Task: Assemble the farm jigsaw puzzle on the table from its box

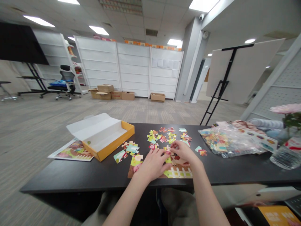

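Note:
On the black table lies a partly joined puzzle showing a white fence, along the near edge. My left hand rests on its upper middle part, palm down with the fingers spread. Beside it my right hand has its thumb and fingertips pinched together at the puzzle's upper edge; what is between them is too small to make out. Loose puzzle pieces are scattered behind both hands. More pieces lie to the left, and a small joined pair lies to the right.
An open yellow box stands at the left, over a printed picture sheet. At the right are a clear plastic bag of pieces, a paint palette, folded cloths and a glass vase with a pink flower. The table's near edge is close to the puzzle.

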Available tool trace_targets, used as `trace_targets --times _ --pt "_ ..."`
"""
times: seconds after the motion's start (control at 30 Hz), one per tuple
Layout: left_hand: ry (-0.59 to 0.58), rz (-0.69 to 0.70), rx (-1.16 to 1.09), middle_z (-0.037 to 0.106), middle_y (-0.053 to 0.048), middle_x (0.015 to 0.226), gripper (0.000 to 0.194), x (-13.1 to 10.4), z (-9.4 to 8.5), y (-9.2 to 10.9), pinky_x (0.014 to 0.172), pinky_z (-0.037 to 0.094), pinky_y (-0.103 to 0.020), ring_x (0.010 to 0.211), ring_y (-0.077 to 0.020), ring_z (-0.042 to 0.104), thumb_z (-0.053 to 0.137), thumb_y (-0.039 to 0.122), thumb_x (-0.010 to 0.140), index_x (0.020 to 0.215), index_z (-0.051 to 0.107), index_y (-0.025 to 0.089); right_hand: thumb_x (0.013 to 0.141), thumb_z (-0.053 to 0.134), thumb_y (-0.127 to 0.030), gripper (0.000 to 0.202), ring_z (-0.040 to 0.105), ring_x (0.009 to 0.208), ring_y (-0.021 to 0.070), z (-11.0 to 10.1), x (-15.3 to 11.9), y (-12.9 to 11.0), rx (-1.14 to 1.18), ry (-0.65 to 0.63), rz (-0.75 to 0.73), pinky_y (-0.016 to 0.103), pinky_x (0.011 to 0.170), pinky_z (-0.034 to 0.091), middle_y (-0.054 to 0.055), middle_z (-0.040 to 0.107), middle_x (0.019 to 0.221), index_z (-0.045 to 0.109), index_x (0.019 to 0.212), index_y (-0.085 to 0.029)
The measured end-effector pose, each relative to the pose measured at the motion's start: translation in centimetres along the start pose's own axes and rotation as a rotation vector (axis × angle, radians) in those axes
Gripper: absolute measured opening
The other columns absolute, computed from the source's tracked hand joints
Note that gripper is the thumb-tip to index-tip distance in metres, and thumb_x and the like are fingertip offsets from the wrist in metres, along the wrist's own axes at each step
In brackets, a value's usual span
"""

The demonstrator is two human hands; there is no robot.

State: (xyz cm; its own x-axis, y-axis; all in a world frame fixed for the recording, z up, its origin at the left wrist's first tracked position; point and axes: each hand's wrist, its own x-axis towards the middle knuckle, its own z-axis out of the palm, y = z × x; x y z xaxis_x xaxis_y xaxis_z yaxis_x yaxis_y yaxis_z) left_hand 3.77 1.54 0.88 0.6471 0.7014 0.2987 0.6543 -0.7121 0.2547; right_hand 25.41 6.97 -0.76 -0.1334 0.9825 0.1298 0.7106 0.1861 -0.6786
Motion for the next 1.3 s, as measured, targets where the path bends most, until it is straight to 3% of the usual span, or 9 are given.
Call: trace_targets --times 0.27,0.43,0.5,0.7,0.83,0.9,1.1,1.2,1.3 --pt "-0.016 -0.021 -0.003 0.066 -0.008 0.121 0.029 0.1 0.0 0.0 0.102 0.044 -0.042 0.117 -0.0271 0.057 0.058 0.040 0.097 0.121 0.065 0.025 0.079 0.067 -0.026 0.007 0.062 0.069 0.0152 -0.3 -0.4 -0.7 -0.107 0.059 -0.031 0.028 0.068 0.047 0.002 0.072 0.083 0.067 0.083 -0.020" --pt "-0.021 -0.014 -0.010 0.066 -0.008 0.122 0.030 0.0 0.0 0.0 0.103 0.044 -0.043 0.118 -0.0270 0.057 0.056 0.041 0.098 0.122 0.064 0.025 0.080 0.067 -0.033 0.013 0.060 0.062 0.0146 -0.1 -0.5 -1.2 -0.064 -0.051 -0.041 0.026 0.060 0.045 0.002 0.071 0.073 0.068 0.082 -0.019" --pt "-0.025 -0.022 -0.010 0.067 -0.008 0.123 0.032 0.0 -0.6 -0.6 0.101 0.045 -0.042 0.118 -0.0270 0.057 0.056 0.040 0.098 0.124 0.063 0.025 0.082 0.065 -0.032 0.014 0.060 0.063 0.0151 -0.2 -0.5 -1.6 -0.062 -0.029 -0.053 0.026 0.061 0.045 0.002 0.071 0.074 0.068 0.081 -0.019" --pt "0.011 -0.294 0.052 0.071 -0.007 0.119 0.025 -2.6 -5.4 -5.9 0.095 0.048 -0.035 0.108 -0.0239 0.065 0.054 0.028 0.097 0.118 0.067 0.022 0.087 0.058 -0.035 0.019 0.061 0.066 0.0170 -0.6 -0.7 -2.3 -0.058 0.043 -0.089 0.028 0.063 0.045 0.003 0.072 0.077 0.068 0.080 -0.020" --pt "-0.088 -0.598 0.152 0.073 -0.009 0.117 0.026 -6.4 -8.4 -9.7 0.089 0.050 -0.034 0.105 -0.0262 0.068 0.055 0.031 0.094 0.115 0.068 0.022 0.086 0.058 -0.035 0.017 0.061 0.064 0.0172 -0.4 -0.8 -2.3 -0.083 0.016 -0.064 0.029 0.062 0.044 0.002 0.071 0.074 0.068 0.081 -0.021" --pt "-0.138 -0.659 0.195 0.074 -0.009 0.113 0.025 -8.0 -9.1 -10.6 0.086 0.050 -0.036 0.105 -0.0287 0.068 0.056 0.036 0.092 0.108 0.070 0.022 0.087 0.057 -0.035 0.018 0.061 0.063 0.0173 -0.3 -0.7 -2.3 -0.073 0.010 -0.059 0.029 0.061 0.045 0.002 0.071 0.073 0.067 0.082 -0.021" --pt "-0.073 -0.641 0.191 0.070 -0.010 0.123 0.037 -8.3 -8.1 -10.6 0.094 0.050 -0.038 0.112 -0.0285 0.066 0.051 0.041 0.095 0.124 0.063 0.021 0.087 0.057 -0.036 0.018 0.064 0.066 0.0180 -0.3 -0.4 -2.5 -0.029 0.008 -0.061 0.030 0.063 0.047 0.004 0.073 0.080 0.067 0.083 -0.021" --pt "-0.027 -0.602 0.171 0.063 -0.010 0.137 0.038 -6.9 -6.8 -10.8 0.103 0.047 -0.038 0.119 -0.0253 0.063 0.040 0.024 0.099 0.132 0.057 0.020 0.088 0.056 -0.036 0.018 0.064 0.066 0.0176 0.1 -0.4 -3.0 -0.033 0.017 -0.049 0.029 0.063 0.047 0.004 0.073 0.079 0.066 0.083 -0.021" --pt "-0.077 -0.645 0.186 0.057 -0.012 0.144 0.052 -5.6 -5.8 -11.4 0.103 0.048 -0.041 0.122 -0.0268 0.062 0.041 0.006 0.090 0.139 0.051 0.019 0.088 0.056 -0.035 0.019 0.065 0.066 0.0171 0.7 -0.5 -3.6 -0.022 0.019 -0.041 0.028 0.062 0.046 0.003 0.072 0.077 0.066 0.083 -0.020"
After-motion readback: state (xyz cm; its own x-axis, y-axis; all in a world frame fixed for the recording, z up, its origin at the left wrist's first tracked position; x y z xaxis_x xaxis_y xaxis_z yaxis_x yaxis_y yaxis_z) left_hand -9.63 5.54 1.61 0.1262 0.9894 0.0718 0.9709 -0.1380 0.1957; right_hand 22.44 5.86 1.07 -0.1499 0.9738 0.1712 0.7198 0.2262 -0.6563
